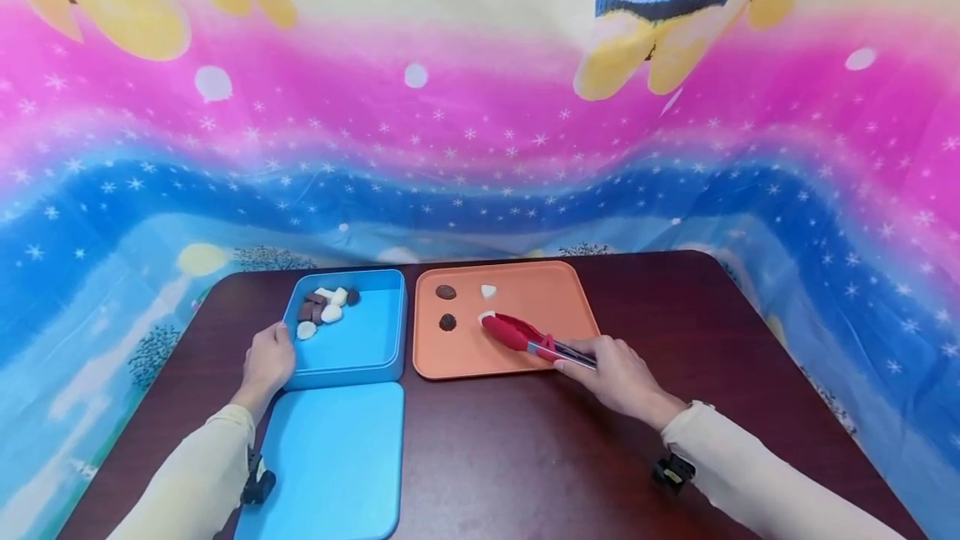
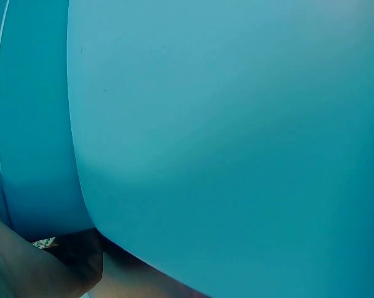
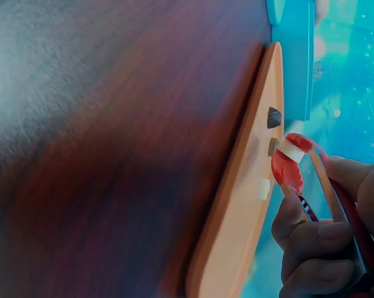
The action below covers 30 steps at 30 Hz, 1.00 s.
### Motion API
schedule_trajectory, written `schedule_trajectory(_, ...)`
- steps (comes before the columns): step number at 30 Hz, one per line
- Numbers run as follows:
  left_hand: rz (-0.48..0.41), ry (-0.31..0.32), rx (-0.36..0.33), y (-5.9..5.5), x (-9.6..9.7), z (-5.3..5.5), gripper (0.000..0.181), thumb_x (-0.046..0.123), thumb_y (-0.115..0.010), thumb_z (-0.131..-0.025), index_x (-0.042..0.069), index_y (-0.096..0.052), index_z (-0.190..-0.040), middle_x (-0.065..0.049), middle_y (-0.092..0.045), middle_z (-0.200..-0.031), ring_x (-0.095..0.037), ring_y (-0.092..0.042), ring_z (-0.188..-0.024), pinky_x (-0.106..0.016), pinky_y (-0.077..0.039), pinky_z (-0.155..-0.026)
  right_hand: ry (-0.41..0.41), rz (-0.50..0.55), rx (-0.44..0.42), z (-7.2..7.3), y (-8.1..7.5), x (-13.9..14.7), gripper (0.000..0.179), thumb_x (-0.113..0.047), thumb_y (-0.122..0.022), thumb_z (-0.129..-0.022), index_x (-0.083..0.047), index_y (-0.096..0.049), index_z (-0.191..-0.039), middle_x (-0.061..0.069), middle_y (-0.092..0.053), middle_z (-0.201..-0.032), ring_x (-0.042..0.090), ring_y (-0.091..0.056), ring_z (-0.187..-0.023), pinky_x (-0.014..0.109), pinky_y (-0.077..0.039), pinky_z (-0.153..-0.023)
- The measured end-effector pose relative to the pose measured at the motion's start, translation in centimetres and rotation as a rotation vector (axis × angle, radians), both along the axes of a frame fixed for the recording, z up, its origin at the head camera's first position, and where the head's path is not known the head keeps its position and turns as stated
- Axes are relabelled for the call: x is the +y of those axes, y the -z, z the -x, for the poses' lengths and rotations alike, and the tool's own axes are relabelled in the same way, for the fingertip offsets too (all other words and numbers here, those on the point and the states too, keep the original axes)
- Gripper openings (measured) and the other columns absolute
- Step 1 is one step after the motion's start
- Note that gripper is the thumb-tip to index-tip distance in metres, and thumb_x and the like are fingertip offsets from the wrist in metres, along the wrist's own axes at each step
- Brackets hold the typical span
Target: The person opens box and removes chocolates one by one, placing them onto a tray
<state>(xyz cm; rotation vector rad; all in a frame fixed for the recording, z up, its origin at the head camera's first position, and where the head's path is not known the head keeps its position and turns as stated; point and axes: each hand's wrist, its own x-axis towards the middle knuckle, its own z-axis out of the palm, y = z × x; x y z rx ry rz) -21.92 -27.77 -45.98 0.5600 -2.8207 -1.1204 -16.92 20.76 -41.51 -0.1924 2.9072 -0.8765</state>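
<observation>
My right hand (image 1: 622, 377) grips a pair of red-tipped tongs (image 1: 517, 333) over the orange tray (image 1: 540, 357). In the right wrist view a white chocolate piece (image 3: 291, 151) sits between the tongs' red heads, above the tray. A white piece (image 1: 488, 291) and two dark chocolates, one oval (image 1: 446, 292) and one round (image 1: 447, 322), lie on the tray. At the left, my left hand (image 1: 268, 363) holds the side wall of a blue box (image 1: 367, 357), thumb at the rim. Several brown and white chocolates (image 1: 322, 307) are heaped in the box's far left part.
A flat blue lid (image 1: 330, 465) lies in front of the box, under my left forearm. Box and tray stand side by side near the back edge of the dark wooden table (image 1: 480, 457). A patterned cloth (image 1: 480, 148) hangs behind the table.
</observation>
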Motion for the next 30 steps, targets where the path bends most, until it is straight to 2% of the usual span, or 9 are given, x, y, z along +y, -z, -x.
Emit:
schedule_trajectory(3, -0.003, 0.000, 0.000, 0.1, 0.0, -0.1, 0.047, 0.035, -0.015, -0.111, 0.007, -0.039, -0.081, -0.006, -0.031, -0.071, -0.023, -0.037, -0.064, -0.037, -0.032, -0.068, -0.001, 0.011, -0.040, -0.2, 0.4, -0.2, 0.039, -0.034, -0.076, -0.091, -0.016, -0.072, -0.125, -0.003, -0.061, -0.072, 0.017, -0.048, -0.063, 0.027, -0.042, -0.053)
schedule_trajectory(12, -0.002, -0.001, -0.007, 0.1, -0.1, -0.2, 0.047, 0.035, -0.015, -0.111, 0.007, -0.039, -0.081, -0.006, -0.032, -0.071, -0.023, -0.037, -0.064, -0.037, -0.032, -0.068, -0.007, 0.026, -0.076, 0.2, 0.9, -0.6, 0.031, -0.033, -0.074, -0.092, -0.018, -0.074, -0.120, -0.001, -0.055, -0.067, 0.018, -0.047, -0.062, 0.028, -0.040, -0.052)
schedule_trajectory(25, 0.004, 0.000, -0.007, 0.2, -0.2, 0.1, 0.046, 0.035, -0.015, -0.111, 0.009, -0.038, -0.081, -0.006, -0.032, -0.072, -0.023, -0.036, -0.065, -0.038, -0.031, -0.068, -0.020, 0.015, -0.029, 1.0, 1.0, -0.2, 0.033, -0.034, -0.074, -0.093, -0.015, -0.074, -0.120, -0.002, -0.051, -0.064, 0.015, -0.045, -0.059, 0.027, -0.037, -0.052)
schedule_trajectory(30, 0.003, 0.001, -0.005, 0.2, -0.2, 0.1, 0.047, 0.036, -0.015, -0.111, 0.009, -0.038, -0.080, -0.005, -0.032, -0.071, -0.023, -0.035, -0.064, -0.037, -0.031, -0.067, 0.001, 0.015, -0.033, 1.2, 1.1, 0.0, 0.036, -0.035, -0.074, -0.092, -0.014, -0.073, -0.122, -0.001, -0.052, -0.066, 0.017, -0.047, -0.061, 0.029, -0.038, -0.053)
